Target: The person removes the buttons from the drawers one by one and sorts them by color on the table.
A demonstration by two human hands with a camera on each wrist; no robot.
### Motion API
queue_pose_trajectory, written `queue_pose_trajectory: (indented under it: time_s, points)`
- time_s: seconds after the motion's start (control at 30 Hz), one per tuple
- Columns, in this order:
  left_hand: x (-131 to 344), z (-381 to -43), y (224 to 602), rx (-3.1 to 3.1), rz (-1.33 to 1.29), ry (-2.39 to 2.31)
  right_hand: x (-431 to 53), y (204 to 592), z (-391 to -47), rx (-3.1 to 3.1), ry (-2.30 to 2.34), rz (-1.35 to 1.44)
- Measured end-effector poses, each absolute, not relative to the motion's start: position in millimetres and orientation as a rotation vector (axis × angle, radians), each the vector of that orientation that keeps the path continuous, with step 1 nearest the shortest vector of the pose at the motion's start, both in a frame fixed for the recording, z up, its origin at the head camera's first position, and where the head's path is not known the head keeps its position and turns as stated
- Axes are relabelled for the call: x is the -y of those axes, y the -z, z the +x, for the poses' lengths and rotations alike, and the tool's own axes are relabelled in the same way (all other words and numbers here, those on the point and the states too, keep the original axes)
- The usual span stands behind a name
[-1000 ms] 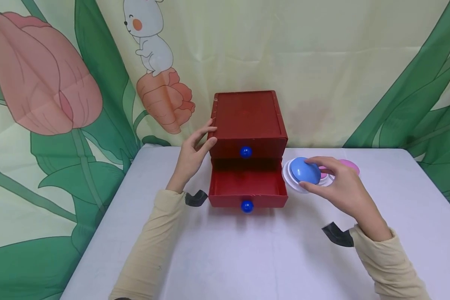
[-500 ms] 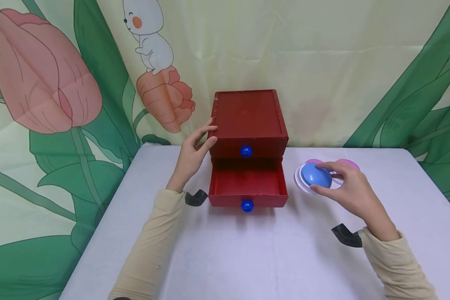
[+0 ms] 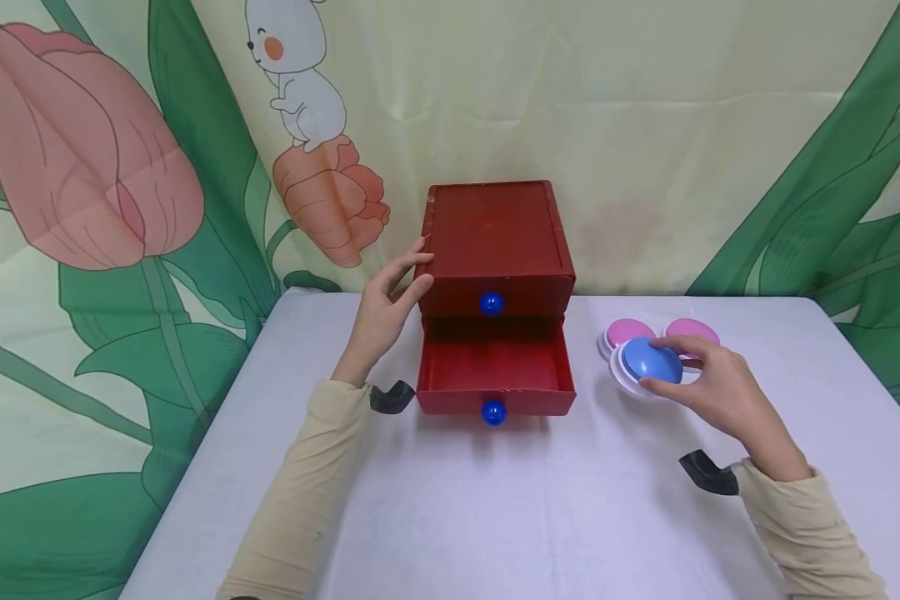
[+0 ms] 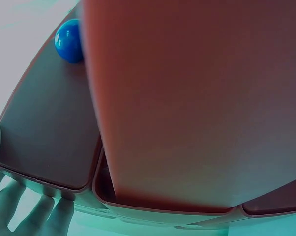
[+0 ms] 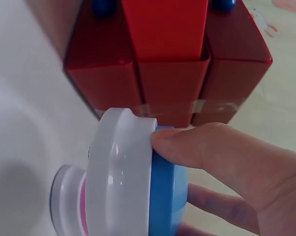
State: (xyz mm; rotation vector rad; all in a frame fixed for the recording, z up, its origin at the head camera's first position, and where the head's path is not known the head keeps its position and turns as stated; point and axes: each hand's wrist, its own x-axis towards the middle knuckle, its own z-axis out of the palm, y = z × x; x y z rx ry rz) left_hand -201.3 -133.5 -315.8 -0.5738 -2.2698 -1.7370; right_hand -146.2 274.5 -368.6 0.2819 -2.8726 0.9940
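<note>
My right hand (image 3: 723, 396) pinches a round push button (image 3: 651, 360) with a blue dome and white base, thumb and fingertips at the dome's edge. In the right wrist view the blue-topped button (image 5: 121, 172) is tilted on its side, the thumb on its blue part. Two pink-topped push buttons (image 3: 630, 332) (image 3: 692, 331) stand just behind it, partly hidden. My left hand (image 3: 378, 321) rests on the left side of a dark red drawer cabinet (image 3: 495, 229), fingers extended along its upper edge. One bright red drawer (image 3: 495, 367) is pulled out below the top one, with nothing inside.
Blue ball knobs (image 3: 492, 303) sit on the drawer fronts. The cabinet stands at the back of a white-covered table (image 3: 480, 517), close to a printed curtain (image 3: 645, 150). In the left wrist view the pulled-out drawer's side (image 4: 197, 98) fills most of the picture.
My right hand has carried the blue-topped button rightward, away from the drawer, toward the pink ones; the left pink button now shows more. The left hand has stayed on the cabinet.
</note>
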Motion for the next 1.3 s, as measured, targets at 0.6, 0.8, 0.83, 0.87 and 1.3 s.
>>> queue_pose_trajectory:
  time_s: [0.6,0.8,0.83,0.87,1.3]
  points:
    - [132,-201,315,2.249,-0.588,1.757,-291,394,-154,2.996,-0.947,0.288]
    - [133,-201,316,2.247,-0.591,1.754,-292,402,-156,3.024,-0.934,0.276]
    - [133,-201,316,2.246,-0.591,1.754,-293,403,-156,3.022,-0.934,0.278]
    - [133,-202,316,2.247,-0.59,1.754,-293,405,-156,3.019,-0.935,0.28]
    - [133,-202,316,2.261,-0.574,1.752,-295,413,-156,3.024,-0.949,0.305]
